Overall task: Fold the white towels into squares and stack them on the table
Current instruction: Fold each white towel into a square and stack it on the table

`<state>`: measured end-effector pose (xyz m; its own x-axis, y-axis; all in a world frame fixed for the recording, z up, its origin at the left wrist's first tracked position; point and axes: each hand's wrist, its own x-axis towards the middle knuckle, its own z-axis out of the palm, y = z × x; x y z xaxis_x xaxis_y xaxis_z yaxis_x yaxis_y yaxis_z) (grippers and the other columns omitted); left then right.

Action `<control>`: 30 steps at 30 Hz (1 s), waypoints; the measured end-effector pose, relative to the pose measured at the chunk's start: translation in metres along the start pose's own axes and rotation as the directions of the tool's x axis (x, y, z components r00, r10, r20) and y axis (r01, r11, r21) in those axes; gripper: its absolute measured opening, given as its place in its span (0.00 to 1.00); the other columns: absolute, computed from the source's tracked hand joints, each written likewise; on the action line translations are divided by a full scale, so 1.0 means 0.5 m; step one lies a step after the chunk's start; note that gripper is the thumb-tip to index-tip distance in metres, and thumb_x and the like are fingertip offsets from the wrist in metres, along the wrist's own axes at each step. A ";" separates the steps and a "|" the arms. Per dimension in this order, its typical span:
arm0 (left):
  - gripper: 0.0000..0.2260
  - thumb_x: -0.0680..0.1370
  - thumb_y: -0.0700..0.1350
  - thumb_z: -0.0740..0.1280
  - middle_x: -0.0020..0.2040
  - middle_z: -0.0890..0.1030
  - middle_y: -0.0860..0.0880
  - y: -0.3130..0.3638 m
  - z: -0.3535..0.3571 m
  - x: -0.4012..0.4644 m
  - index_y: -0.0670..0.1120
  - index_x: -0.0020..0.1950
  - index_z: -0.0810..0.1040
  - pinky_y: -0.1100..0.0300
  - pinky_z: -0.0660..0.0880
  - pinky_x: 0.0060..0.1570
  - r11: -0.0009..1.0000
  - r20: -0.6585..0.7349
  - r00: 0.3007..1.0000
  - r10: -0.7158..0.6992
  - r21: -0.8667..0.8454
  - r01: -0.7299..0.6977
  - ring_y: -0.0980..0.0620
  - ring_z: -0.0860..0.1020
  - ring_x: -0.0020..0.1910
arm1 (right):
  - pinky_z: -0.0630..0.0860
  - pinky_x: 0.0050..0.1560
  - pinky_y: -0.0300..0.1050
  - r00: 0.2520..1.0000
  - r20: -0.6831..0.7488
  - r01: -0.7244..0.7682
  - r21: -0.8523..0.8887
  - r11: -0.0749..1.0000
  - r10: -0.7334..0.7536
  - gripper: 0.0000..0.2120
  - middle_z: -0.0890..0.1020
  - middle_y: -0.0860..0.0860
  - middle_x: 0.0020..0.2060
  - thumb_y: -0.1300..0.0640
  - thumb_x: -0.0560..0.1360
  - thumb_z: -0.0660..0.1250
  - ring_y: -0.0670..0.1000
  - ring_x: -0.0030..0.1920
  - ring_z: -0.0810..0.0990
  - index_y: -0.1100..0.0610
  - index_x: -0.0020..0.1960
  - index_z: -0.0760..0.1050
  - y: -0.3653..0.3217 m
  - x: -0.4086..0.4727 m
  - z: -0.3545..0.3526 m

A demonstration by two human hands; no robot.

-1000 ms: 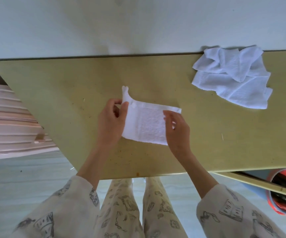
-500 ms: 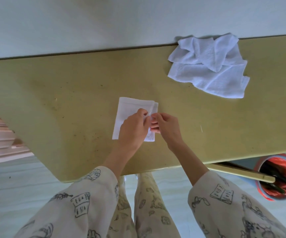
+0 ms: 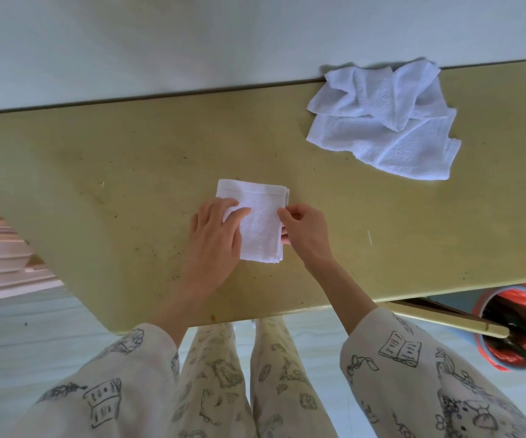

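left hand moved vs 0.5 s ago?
Yes. The left hand has slid left across the folded towel, from its right edge to its left half, lying flat on it.

folded towel [image 3: 260,222]: left part lies under the left hand [image 3: 214,238]; right edge is covered by the right hand [image 3: 306,233]
right hand fingertips: tucked at the towel's edge, grip unclear
table [image 3: 97,191]: left and right ends cut by the frame
red-lined bucket [image 3: 519,327]: partly behind the table and a wooden bar, contents too dark to tell
crumpled towels [image 3: 385,121]: count unclear
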<state>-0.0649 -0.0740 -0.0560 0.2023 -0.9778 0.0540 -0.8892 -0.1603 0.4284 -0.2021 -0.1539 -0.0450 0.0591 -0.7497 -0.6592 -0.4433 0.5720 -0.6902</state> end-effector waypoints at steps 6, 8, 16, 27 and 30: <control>0.23 0.76 0.56 0.52 0.75 0.57 0.44 -0.036 0.010 -0.013 0.54 0.71 0.61 0.43 0.61 0.66 0.987 0.329 0.943 0.041 0.133 -0.089 0.41 0.53 0.73 | 0.79 0.49 0.59 1.000 0.010 0.020 -0.075 0.997 -0.019 0.06 0.82 0.56 0.41 0.57 0.76 0.62 0.59 0.44 0.82 0.58 0.43 0.75 0.001 0.005 0.004; 0.25 0.76 0.59 0.51 0.76 0.54 0.43 -0.041 0.017 -0.014 0.55 0.72 0.58 0.44 0.57 0.68 0.981 0.354 0.934 0.040 0.162 -0.104 0.41 0.52 0.74 | 0.79 0.49 0.59 1.000 0.016 0.024 -0.096 0.995 -0.023 0.06 0.82 0.56 0.42 0.57 0.76 0.61 0.59 0.45 0.82 0.58 0.44 0.75 0.000 0.007 0.004; 0.31 0.75 0.64 0.46 0.77 0.42 0.45 -0.037 0.019 -0.011 0.54 0.76 0.51 0.49 0.41 0.71 0.983 0.400 0.915 0.051 0.140 -0.116 0.50 0.37 0.74 | 0.79 0.49 0.59 0.999 0.034 0.023 -0.130 0.991 -0.019 0.06 0.81 0.57 0.43 0.59 0.78 0.59 0.58 0.45 0.82 0.58 0.45 0.72 -0.007 0.006 0.001; 0.33 0.72 0.66 0.53 0.77 0.47 0.44 -0.027 0.036 -0.017 0.54 0.75 0.56 0.45 0.49 0.71 0.980 0.334 0.942 0.024 0.176 -0.087 0.47 0.44 0.76 | 0.79 0.49 0.57 0.998 0.029 0.053 -0.176 0.983 -0.049 0.07 0.78 0.48 0.41 0.55 0.74 0.65 0.57 0.45 0.82 0.55 0.49 0.69 -0.008 -0.013 -0.014; 0.33 0.72 0.66 0.54 0.77 0.46 0.44 -0.025 0.036 -0.018 0.54 0.74 0.56 0.45 0.49 0.71 0.981 0.326 0.945 0.021 0.174 -0.082 0.47 0.44 0.76 | 0.79 0.49 0.57 0.998 0.058 0.043 -0.249 0.967 -0.029 0.09 0.75 0.46 0.39 0.61 0.73 0.65 0.58 0.44 0.81 0.55 0.50 0.68 0.002 -0.031 -0.022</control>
<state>-0.0629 -0.0659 -0.0781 0.0388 -0.9714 -0.2344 -0.9606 -0.1008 0.2590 -0.2132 -0.1454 -0.0325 0.1236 -0.7453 -0.6552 -0.6494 0.4384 -0.6213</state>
